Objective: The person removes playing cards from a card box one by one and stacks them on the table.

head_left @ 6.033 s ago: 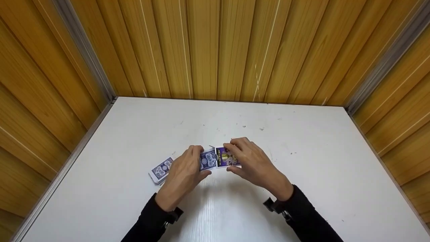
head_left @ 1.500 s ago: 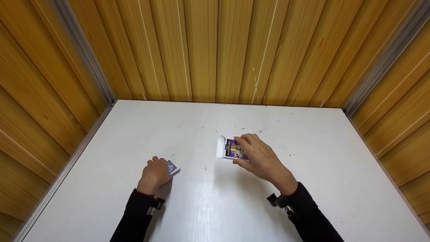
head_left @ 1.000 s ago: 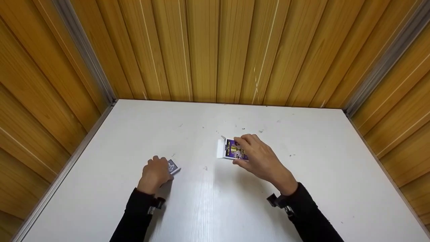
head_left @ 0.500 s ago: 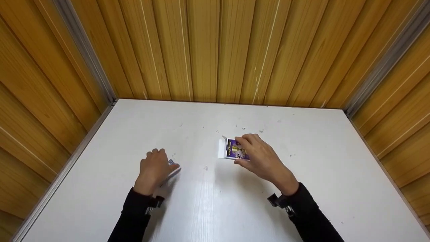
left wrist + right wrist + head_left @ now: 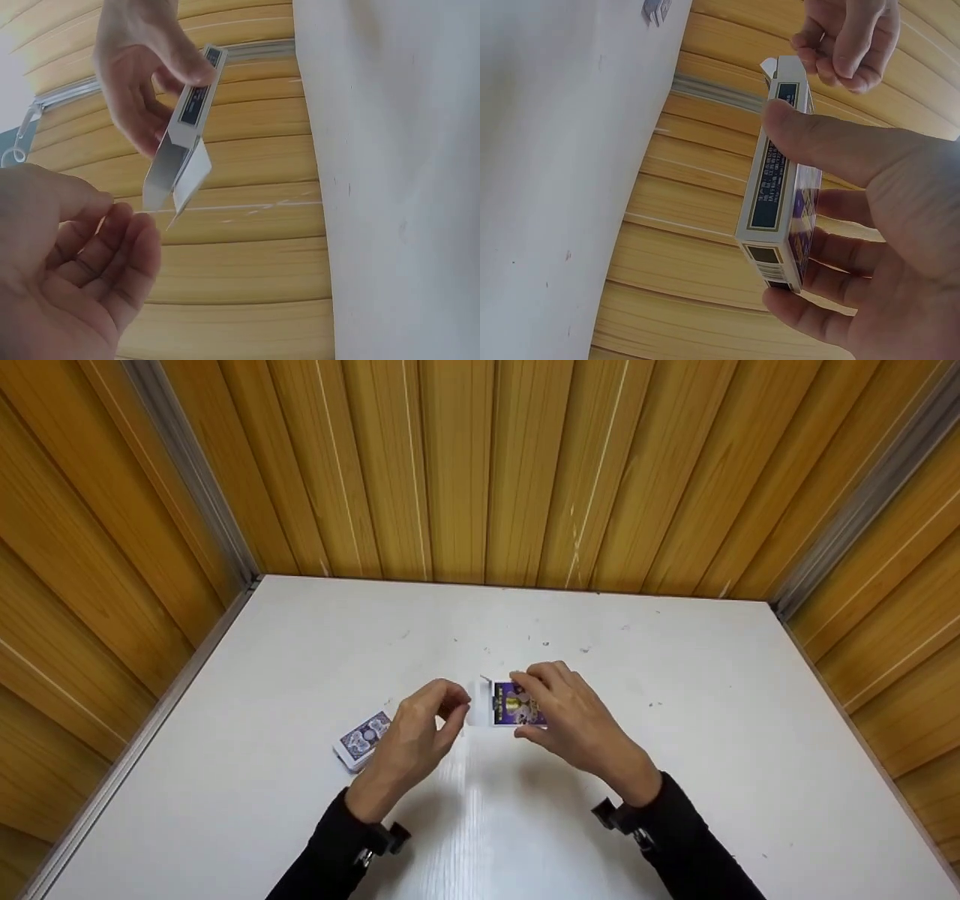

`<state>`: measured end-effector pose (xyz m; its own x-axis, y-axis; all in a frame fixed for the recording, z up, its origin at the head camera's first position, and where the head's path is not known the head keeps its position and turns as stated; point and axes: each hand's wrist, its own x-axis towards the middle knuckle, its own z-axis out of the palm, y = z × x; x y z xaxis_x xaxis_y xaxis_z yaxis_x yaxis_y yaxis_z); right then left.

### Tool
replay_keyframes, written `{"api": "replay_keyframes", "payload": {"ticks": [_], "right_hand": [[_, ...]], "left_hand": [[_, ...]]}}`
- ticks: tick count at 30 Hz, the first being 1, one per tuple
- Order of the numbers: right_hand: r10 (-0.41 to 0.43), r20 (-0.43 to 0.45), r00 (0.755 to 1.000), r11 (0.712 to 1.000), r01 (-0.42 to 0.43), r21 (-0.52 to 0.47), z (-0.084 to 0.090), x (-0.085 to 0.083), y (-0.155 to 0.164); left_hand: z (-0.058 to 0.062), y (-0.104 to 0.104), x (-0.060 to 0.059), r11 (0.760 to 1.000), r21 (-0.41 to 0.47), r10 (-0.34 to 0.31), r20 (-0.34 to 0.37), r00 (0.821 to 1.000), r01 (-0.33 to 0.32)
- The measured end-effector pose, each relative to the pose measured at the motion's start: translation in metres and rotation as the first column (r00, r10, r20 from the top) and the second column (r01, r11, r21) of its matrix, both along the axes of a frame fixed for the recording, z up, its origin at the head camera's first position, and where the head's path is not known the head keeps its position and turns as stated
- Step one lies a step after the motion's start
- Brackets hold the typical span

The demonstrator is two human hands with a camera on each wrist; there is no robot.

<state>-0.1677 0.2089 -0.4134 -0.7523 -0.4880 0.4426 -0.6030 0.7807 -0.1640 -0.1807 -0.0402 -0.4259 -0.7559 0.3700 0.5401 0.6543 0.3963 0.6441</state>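
Observation:
My right hand (image 5: 574, 720) grips a purple-and-white playing card box (image 5: 517, 703) above the table. In the right wrist view, the thumb lies along the box's printed narrow side (image 5: 769, 187), with the fingers on the far side. The box's white flap (image 5: 481, 705) stands open toward the left hand. My left hand (image 5: 415, 731) has loosely curled fingers, the fingertips right at the flap's outer edge, with nothing visible between them. A stack of blue-backed playing cards (image 5: 364, 739) lies on the table at the left, partly covered by the left hand.
The white table (image 5: 637, 660) has small dark marks toward its back. Wood-look panel walls (image 5: 450, 472) with grey corner strips rise behind and at both sides. Black devices (image 5: 386, 840) sit on both wrists.
Six seconds ago, the left hand held blue-backed cards at the box mouth. It was then at the card stack, and has now moved right to the flap. The right hand keeps the box.

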Motion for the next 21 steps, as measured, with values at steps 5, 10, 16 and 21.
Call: {"api": "replay_keyframes", "payload": {"ticks": [5, 10, 16, 21], "right_hand": [[0.032, -0.009, 0.999, 0.999, -0.032, 0.008, 0.002, 0.006, -0.007], [0.053, -0.014, 0.998, 0.999, -0.053, 0.01, 0.004, 0.011, -0.01], [0.069, -0.02, 0.997, 0.998, -0.069, 0.013, 0.004, 0.013, -0.012], [0.091, -0.025, 0.996, 0.996, -0.091, 0.017, 0.004, 0.013, -0.014]], "left_hand": [[-0.005, 0.007, 0.002, 0.997, 0.035, -0.074, 0.049, 0.996, 0.073], [-0.01, 0.009, -0.001, 0.993, 0.049, -0.111, 0.157, 0.981, 0.104], [-0.013, 0.007, -0.003, 0.985, 0.094, -0.165, 0.289, 0.943, 0.144], [-0.015, 0.006, -0.004, 0.982, 0.111, -0.182, 0.317, 0.931, 0.155]]}}
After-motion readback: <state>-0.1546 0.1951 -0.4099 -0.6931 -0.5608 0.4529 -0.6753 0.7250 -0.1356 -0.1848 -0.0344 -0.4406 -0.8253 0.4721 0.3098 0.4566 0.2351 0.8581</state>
